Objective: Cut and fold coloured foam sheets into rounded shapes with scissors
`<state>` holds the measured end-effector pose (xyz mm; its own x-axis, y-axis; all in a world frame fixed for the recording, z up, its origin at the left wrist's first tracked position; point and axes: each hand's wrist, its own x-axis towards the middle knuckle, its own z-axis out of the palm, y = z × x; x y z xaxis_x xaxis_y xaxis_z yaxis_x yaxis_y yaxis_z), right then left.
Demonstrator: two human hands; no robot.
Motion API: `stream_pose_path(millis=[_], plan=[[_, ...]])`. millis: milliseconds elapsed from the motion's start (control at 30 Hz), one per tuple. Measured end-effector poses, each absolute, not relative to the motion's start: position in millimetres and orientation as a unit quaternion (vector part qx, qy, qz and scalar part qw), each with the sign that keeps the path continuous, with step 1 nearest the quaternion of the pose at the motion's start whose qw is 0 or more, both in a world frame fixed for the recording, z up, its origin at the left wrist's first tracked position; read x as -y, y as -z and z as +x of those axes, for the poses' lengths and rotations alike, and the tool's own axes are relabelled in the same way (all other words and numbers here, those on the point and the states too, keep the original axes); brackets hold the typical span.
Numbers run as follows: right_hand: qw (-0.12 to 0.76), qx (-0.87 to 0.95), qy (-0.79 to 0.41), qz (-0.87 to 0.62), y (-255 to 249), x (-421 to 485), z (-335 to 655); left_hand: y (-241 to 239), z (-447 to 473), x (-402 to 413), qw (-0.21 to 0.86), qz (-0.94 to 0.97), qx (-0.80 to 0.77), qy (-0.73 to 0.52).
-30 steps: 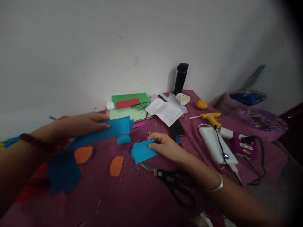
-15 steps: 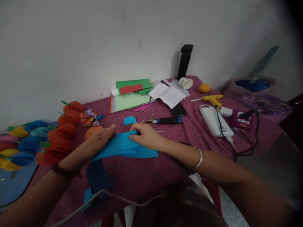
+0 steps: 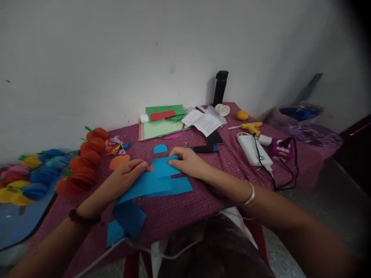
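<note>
Blue paper (image 3: 150,183) lies under and between my hands, one end curling down over the table's near edge. My left hand (image 3: 127,175) is closed on its upper left edge, thumb on top. With thumb and fingers, my right hand (image 3: 189,162) pinches a raised blue flap at the top right; a notch separates that flap from the strip below. Just beyond the hands lies a blue half-round cutout (image 3: 160,149). An orange paper piece (image 3: 118,161) sits beside my left hand. Past my right hand rests a dark blue and black cutter (image 3: 205,148).
Red paper pumpkins (image 3: 87,162) and colourful paper balls (image 3: 34,173) stand at the left. Stacked coloured paper (image 3: 159,129), a written sheet (image 3: 202,122) and a black bottle (image 3: 220,88) are at the back. Rightward lie a yellow glue gun (image 3: 252,127), a white power bank (image 3: 253,150) and cables.
My right hand has drawn the blue flap up and slightly right, and a notch now shows beneath it. My left hand still holds the paper. The head view has shifted a little.
</note>
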<state>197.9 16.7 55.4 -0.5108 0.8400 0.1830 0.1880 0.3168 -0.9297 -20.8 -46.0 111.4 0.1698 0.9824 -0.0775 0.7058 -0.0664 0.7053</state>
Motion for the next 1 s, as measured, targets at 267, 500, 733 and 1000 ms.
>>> stream_pose_path(millis=[267, 500, 733, 1000], plan=[[0.286, 0.787, -0.284, -0.467, -32.1, -38.0, 289.4, -120.4, -19.5, 54.5, 0.226, 0.727, -0.600, -0.247], [0.410, 0.727, -0.443, -0.327, -46.6, 24.2, 264.8, -109.7, -1.9, 61.6, 0.145, 0.762, -0.564, -0.283], [0.403, 0.705, -0.509, -0.284, -33.8, 45.4, 228.7, -96.6, 19.8, 75.6, 0.105, 0.790, -0.556, -0.238], [0.396, 0.691, -0.497, -0.345, -15.0, 38.3, 226.8, -90.7, 3.2, 75.7, 0.285, 0.785, -0.550, -0.004]])
